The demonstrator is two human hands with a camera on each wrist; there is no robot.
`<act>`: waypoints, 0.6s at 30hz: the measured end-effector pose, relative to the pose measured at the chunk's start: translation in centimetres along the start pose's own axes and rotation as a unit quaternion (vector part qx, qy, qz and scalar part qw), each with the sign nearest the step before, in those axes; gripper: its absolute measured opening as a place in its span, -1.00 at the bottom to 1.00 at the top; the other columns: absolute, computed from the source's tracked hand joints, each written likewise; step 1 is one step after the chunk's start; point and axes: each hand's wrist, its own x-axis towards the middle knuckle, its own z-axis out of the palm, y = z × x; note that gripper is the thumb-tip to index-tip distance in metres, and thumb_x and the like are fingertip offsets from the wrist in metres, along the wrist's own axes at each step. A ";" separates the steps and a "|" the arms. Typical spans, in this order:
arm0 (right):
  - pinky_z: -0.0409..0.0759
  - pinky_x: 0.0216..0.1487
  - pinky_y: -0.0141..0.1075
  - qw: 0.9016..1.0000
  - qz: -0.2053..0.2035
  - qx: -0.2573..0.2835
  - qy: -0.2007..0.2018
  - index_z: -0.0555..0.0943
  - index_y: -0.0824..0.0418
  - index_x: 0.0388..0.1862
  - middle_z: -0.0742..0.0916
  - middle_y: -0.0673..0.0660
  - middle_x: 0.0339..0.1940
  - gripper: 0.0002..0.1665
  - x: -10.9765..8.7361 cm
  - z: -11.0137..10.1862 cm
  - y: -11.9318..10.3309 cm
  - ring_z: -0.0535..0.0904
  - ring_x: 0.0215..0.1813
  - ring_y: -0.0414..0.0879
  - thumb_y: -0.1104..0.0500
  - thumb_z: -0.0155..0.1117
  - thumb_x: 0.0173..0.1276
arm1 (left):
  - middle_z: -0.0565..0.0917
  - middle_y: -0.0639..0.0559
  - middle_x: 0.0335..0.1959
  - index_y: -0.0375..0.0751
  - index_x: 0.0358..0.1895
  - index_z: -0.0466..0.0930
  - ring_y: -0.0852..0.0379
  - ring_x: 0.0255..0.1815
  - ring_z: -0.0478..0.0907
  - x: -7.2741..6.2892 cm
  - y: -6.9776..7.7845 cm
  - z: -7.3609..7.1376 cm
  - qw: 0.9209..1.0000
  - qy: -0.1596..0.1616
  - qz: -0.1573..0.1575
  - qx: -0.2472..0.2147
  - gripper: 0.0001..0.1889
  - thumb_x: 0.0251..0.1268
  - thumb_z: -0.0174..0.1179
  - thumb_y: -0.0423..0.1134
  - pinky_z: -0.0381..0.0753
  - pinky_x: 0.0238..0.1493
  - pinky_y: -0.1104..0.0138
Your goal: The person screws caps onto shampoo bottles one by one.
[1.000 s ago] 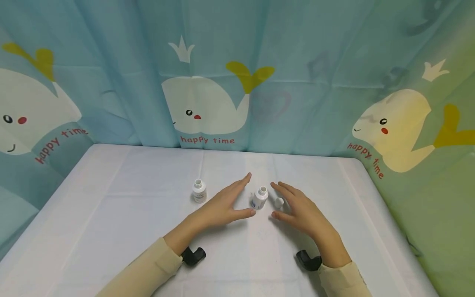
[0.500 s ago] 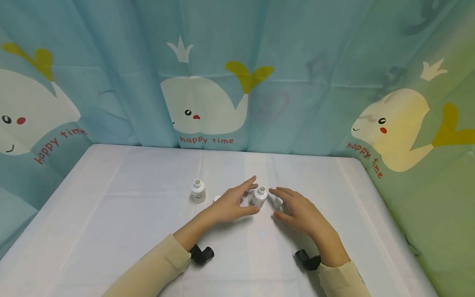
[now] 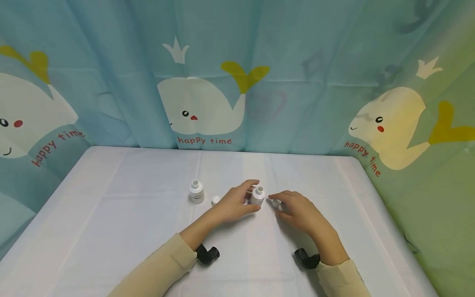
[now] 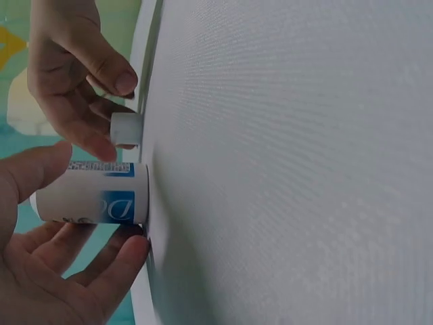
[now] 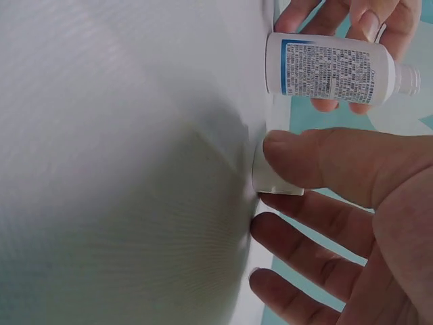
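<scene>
My left hand (image 3: 233, 203) grips an upright white pill bottle (image 3: 257, 195) standing on the table, with the thumb on one side and curled fingers on the other. The bottle has no cap, and its label shows blue and small print in the wrist views. Around a small white cap (image 5: 277, 172) on the table, my right hand (image 3: 299, 212) is spread with bent, relaxed fingers. In the left wrist view, a gap separates that thumb from the cap (image 4: 126, 128). The right fingers partly hide the cap in the head view.
A second uncapped white bottle (image 3: 196, 192) stands to the left, with another white cap (image 3: 216, 200) beside it, next to my left hand. The white-covered table (image 3: 111, 231) ends at a blue whale-print curtain (image 3: 297, 115). A black wrist camera (image 3: 307, 259) sits at each wrist.
My left hand has moved right and its fingers have come round the bottle, uncovering the left cap. My right hand has lowered slightly, fingers drawing closer about the other cap.
</scene>
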 end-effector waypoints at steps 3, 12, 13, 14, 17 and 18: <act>0.58 0.14 0.03 1.000 0.007 0.009 0.000 0.64 0.13 0.17 0.72 0.11 0.09 -0.49 0.0 0.0 -0.1 0.64 0.12 0.06 0.27 0.47 0.20 | 0.58 -0.16 0.24 -0.22 0.36 0.31 -0.06 0.22 0.58 0.0 0.0 0.1 1.000 0.010 0.000 -0.009 -0.40 0.32 0.31 -0.23 0.57 0.18 0.11; 0.61 -0.11 -0.14 1.000 -0.007 0.018 0.013 0.69 0.08 -0.13 0.74 -0.04 -0.13 -0.69 0.3 0.0 -0.4 0.60 -0.21 -0.13 0.38 0.44 0.17 | 0.61 -0.09 0.14 -0.19 0.17 0.41 -0.04 0.17 0.60 0.1 0.1 0.0 1.000 0.022 -0.007 -0.019 -0.56 0.31 0.34 -0.22 0.60 0.15 0.15; 0.61 -0.11 -0.15 1.000 -0.006 0.020 0.017 0.69 0.08 -0.14 0.75 -0.05 -0.14 -0.69 0.3 0.0 -0.4 0.61 -0.21 -0.14 0.39 0.43 0.18 | 0.61 -0.08 0.13 -0.19 0.16 0.41 -0.04 0.16 0.61 0.1 0.1 0.0 1.000 0.022 -0.006 -0.018 -0.57 0.31 0.35 -0.21 0.60 0.14 0.16; 0.62 -0.12 -0.16 0.999 -0.005 0.024 0.020 0.69 0.08 -0.13 0.75 -0.05 -0.14 -0.69 0.3 0.0 -0.3 0.62 -0.21 -0.14 0.40 0.42 0.19 | 0.62 -0.08 0.12 -0.18 0.15 0.42 -0.03 0.15 0.62 0.1 0.1 0.0 1.000 0.022 -0.005 -0.018 -0.57 0.30 0.35 -0.21 0.61 0.13 0.16; 0.64 -0.13 -0.17 0.998 -0.004 0.049 0.034 0.69 0.08 -0.07 0.75 -0.06 -0.11 -0.67 0.3 -0.3 -0.3 0.64 -0.18 -0.15 0.37 0.41 0.22 | 0.64 -0.08 0.10 -0.17 0.13 0.42 0.00 0.11 0.63 0.0 0.0 0.0 1.000 0.019 0.005 -0.011 -0.58 0.30 0.36 -0.20 0.61 0.12 0.17; 0.65 -0.13 -0.17 0.997 -0.005 0.062 0.039 0.69 0.08 -0.04 0.75 -0.06 -0.10 -0.67 0.2 -0.4 -0.4 0.65 -0.17 -0.15 0.36 0.41 0.23 | 0.64 -0.08 0.09 -0.17 0.13 0.42 0.00 0.11 0.64 -0.1 0.0 0.0 1.000 0.018 0.008 -0.012 -0.58 0.30 0.36 -0.20 0.61 0.12 0.17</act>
